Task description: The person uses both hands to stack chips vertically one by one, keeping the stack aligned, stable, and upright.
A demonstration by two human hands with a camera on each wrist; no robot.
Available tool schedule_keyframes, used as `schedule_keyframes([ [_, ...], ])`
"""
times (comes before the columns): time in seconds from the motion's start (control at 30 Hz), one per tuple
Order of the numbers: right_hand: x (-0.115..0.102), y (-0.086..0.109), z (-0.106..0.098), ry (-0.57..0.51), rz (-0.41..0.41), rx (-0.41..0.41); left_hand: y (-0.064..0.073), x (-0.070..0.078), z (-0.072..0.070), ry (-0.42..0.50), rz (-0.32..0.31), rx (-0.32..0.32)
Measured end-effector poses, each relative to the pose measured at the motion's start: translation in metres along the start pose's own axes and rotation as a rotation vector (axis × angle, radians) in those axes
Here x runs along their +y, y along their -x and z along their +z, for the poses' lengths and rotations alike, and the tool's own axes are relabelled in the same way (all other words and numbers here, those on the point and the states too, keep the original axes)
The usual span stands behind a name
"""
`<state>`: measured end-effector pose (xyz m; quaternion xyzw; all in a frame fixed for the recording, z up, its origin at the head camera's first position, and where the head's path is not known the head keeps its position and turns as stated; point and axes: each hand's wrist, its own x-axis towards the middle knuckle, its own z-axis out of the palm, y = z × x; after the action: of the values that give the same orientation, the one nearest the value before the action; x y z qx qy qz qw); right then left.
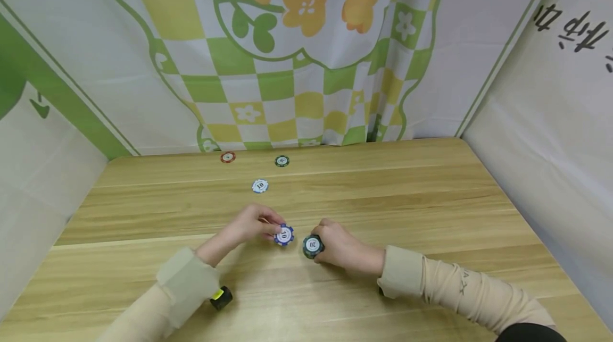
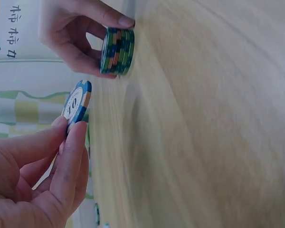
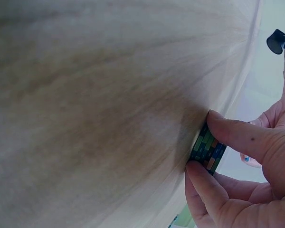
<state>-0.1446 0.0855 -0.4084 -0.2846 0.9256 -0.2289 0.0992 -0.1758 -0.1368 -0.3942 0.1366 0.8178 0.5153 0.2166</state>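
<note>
Between thumb and fingers, my left hand (image 1: 254, 223) pinches a blue-and-white poker chip (image 1: 284, 235) marked 10. In the left wrist view that chip (image 2: 77, 104) is tilted up off the table. Just to its right, my right hand (image 1: 342, 246) grips a short stack of poker chips (image 1: 313, 245) by its sides, a green chip marked 20 on top. The right wrist view shows the stack (image 3: 209, 148) low at the tabletop, with green and dark layers and some orange edge patches. A small gap separates the left hand's chip from the stack.
Farther back on the wooden table (image 1: 383, 188) lie three single chips: a red one (image 1: 228, 157), a green one (image 1: 282, 161) and a pale blue-and-white one (image 1: 260, 186). A patterned curtain (image 1: 297, 97) hangs along the back edge. A black wrist device (image 1: 221, 298) sits under the left cuff.
</note>
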Motion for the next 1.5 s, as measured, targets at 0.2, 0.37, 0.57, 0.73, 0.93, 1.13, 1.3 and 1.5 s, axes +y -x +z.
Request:
schedule_keyframes([
  [0.2,0.0,0.001,0.0,0.003,-0.01,0.008,0.0,0.001,0.007,0.125,-0.038,-0.02],
  [0.37,0.0,0.001,0.0,0.003,-0.016,0.01,-0.002,0.003,0.012,0.178,-0.06,-0.026],
  [0.57,0.001,0.001,0.0,0.007,-0.024,0.02,-0.006,0.001,0.019,0.224,-0.085,-0.036],
  [0.73,0.0,0.0,-0.001,0.013,-0.023,0.019,-0.009,-0.002,0.025,0.245,-0.097,-0.024],
  [0.93,0.001,0.0,0.0,0.021,-0.034,0.026,-0.01,-0.001,0.032,0.263,-0.103,-0.004],
  [1.13,0.001,0.0,0.0,0.016,-0.036,0.026,-0.01,0.002,0.039,0.227,-0.104,0.045],
  [1.3,0.001,0.0,0.001,0.022,-0.034,0.024,-0.01,0.001,0.045,0.165,-0.122,0.087],
  [1.5,0.001,0.0,0.001,0.019,-0.042,0.027,-0.01,0.002,0.052,0.095,-0.134,0.126],
])
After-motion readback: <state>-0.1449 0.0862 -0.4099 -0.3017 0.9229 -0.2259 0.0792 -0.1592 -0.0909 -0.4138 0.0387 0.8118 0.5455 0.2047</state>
